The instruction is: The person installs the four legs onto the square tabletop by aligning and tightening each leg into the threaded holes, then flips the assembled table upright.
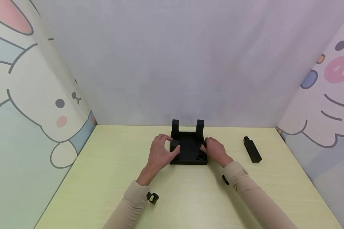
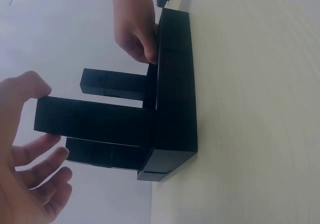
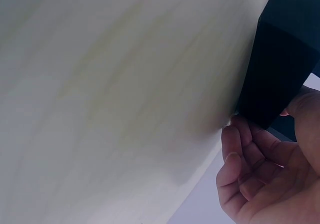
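Observation:
A square black base (image 1: 188,161) with a raised rim lies flat on the table. My left hand (image 1: 160,152) pinches the top of a black post (image 1: 175,144) between thumb and fingers. That post stands upright at the base's front left corner, as the left wrist view shows. Two more posts, a left one (image 1: 175,126) and a right one (image 1: 200,126), rise from the back corners. A round socket (image 1: 201,156) shows at the front right corner. My right hand (image 1: 216,150) grips the base's right side, thumb over the rim and fingers against the outside.
To the right of the base, a loose black post (image 1: 253,150) with a narrow round end lies on the pale table (image 1: 109,178). A grey-white curtain (image 1: 186,70) hangs behind the table, and panels with cartoon animals flank both sides.

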`<state>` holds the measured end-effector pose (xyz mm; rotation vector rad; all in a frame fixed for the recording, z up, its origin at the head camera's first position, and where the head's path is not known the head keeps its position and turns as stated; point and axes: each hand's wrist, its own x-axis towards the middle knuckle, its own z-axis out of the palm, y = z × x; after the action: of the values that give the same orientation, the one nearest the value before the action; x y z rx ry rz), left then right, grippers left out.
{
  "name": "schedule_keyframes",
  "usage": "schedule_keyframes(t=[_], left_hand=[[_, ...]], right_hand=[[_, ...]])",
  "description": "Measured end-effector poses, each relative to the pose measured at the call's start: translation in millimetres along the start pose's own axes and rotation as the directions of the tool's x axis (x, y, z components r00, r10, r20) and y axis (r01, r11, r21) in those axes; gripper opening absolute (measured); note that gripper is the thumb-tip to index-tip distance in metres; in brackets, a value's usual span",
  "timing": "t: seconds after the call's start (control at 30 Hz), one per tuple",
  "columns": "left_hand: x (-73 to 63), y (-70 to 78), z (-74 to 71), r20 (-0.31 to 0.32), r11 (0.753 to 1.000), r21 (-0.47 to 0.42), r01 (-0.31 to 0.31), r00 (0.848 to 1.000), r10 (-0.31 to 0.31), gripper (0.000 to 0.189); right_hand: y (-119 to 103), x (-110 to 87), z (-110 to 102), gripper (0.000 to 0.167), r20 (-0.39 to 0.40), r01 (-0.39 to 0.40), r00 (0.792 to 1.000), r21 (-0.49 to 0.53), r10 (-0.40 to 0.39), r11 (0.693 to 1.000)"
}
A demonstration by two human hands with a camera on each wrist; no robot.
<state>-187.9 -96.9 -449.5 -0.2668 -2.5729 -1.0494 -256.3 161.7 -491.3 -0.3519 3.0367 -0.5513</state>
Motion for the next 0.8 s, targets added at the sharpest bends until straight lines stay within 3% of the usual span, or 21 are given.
schedule_keyframes(t=[0.37, 0.53, 0.8], left_hand=[[-0.4, -2.4, 0.0, 0.111, 0.994, -0.104, -0.039, 0.993, 0.050, 0.032], [-0.8, -2.2, -1.1, 0.126, 0.993, -0.109, -0.038, 0.991, 0.052, 0.037], [-2.0, 0.0, -1.8, 0.000, 1.000, 0.006, 0.002, 1.000, -0.002, 0.050]], right_hand=[[-0.7, -1.0, 1.3, 0.024, 0.004, 0.002, 1.000, -0.004, -0.002, 1.000], [-1.7, -1.4, 0.8, 0.023, -0.005, 0.006, 1.000, -0.012, -0.006, 1.000], [-1.8, -0.8, -0.1, 0.021, -0.008, -0.002, 1.000, -0.003, 0.002, 1.000]])
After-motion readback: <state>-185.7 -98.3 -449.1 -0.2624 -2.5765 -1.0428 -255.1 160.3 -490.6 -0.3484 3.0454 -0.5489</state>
